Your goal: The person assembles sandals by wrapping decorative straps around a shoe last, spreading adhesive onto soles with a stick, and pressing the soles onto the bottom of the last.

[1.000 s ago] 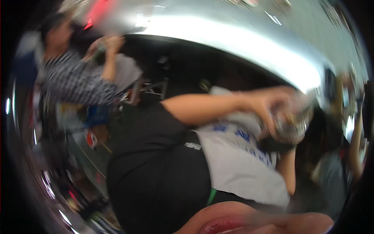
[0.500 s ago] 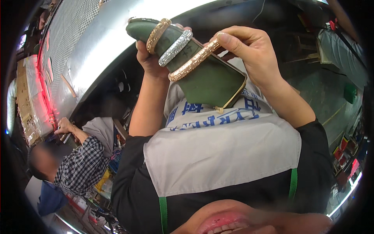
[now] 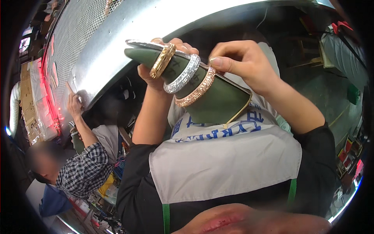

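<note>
A dark green shoe last (image 3: 212, 99) is held up in front of my chest, its toe pointing to the upper left. An insole (image 3: 146, 44) lies along its upper side. Three glittery straps wrap across it: a gold strap (image 3: 163, 61) nearest the toe, a silver strap (image 3: 183, 76) in the middle, and a rose-gold strap (image 3: 198, 90) behind that. My left hand (image 3: 150, 76) grips the last at the toe end, its fingers partly hidden behind. With thumb and forefinger, my right hand (image 3: 237, 62) pinches the end of the rose-gold strap at the insole's edge.
A metal bench (image 3: 117, 48) with a perforated strip (image 3: 83, 23) curves past the far left. Beside it a co-worker in a checked shirt (image 3: 83, 169) reaches a hand (image 3: 74, 105) onto the bench. Cardboard (image 3: 29, 101) lies beyond, near a red glow.
The rose-gold strap's end, held out beyond the last before, now bends down against its edge. The last has come lower and tilted. The co-worker's hand has moved up onto the bench.
</note>
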`<state>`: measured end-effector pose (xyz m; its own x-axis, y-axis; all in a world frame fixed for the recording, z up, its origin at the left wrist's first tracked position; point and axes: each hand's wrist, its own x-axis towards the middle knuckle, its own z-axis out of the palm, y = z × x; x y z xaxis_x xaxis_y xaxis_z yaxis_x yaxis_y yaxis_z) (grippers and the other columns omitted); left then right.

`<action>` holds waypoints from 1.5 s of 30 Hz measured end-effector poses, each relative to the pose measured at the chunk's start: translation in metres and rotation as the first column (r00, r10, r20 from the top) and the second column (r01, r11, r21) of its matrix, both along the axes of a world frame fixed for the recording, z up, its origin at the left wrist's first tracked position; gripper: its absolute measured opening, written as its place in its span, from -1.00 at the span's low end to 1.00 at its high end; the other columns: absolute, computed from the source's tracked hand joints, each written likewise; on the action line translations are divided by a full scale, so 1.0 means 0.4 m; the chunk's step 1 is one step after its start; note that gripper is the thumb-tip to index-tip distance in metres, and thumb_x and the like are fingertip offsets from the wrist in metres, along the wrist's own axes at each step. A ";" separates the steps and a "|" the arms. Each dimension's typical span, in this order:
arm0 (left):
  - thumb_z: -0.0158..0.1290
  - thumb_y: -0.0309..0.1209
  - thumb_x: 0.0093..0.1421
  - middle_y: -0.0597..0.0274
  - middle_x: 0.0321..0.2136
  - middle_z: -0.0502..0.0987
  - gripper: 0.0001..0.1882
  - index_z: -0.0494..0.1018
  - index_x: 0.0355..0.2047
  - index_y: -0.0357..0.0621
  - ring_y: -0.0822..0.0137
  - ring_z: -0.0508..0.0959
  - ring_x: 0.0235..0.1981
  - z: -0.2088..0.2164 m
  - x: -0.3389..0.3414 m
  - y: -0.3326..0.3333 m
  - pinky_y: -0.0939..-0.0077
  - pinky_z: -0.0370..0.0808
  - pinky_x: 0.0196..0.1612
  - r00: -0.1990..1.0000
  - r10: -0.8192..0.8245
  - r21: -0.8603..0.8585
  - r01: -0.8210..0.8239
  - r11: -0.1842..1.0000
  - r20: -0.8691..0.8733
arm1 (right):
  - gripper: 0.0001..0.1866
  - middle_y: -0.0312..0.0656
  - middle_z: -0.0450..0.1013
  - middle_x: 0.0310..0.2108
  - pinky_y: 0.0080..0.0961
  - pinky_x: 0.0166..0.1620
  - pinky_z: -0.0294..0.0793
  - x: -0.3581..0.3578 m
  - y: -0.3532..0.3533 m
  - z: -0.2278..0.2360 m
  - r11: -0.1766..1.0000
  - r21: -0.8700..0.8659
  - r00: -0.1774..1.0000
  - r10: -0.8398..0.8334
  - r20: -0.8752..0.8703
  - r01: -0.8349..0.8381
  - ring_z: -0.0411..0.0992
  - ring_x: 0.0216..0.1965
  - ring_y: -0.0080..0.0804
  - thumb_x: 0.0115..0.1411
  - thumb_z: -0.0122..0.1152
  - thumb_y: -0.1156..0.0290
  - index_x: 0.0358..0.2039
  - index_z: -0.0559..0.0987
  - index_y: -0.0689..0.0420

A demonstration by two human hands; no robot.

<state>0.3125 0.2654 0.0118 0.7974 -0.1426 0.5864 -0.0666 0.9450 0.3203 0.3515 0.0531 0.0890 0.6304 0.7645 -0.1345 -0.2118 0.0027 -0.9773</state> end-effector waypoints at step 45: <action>-0.02 -0.14 0.22 0.27 -0.32 0.49 -0.64 0.40 -0.19 -0.20 0.46 0.49 -0.28 0.097 -0.739 -0.542 0.51 0.44 -0.20 0.875 0.181 0.283 -0.052 0.958 -0.449 | 0.07 -0.06 0.29 0.13 -0.25 0.15 0.35 -0.769 -0.624 -0.313 0.980 0.048 0.898 0.197 -0.393 -0.194 0.34 0.12 -0.20 -0.13 0.44 -0.07 0.27 0.12 0.19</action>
<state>0.0169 0.0486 0.0507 0.9874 -0.1239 0.0982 0.0465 0.8210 0.5690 0.0439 -0.1966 -0.0360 0.3652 0.8689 -0.3341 -0.5763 -0.0709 -0.8142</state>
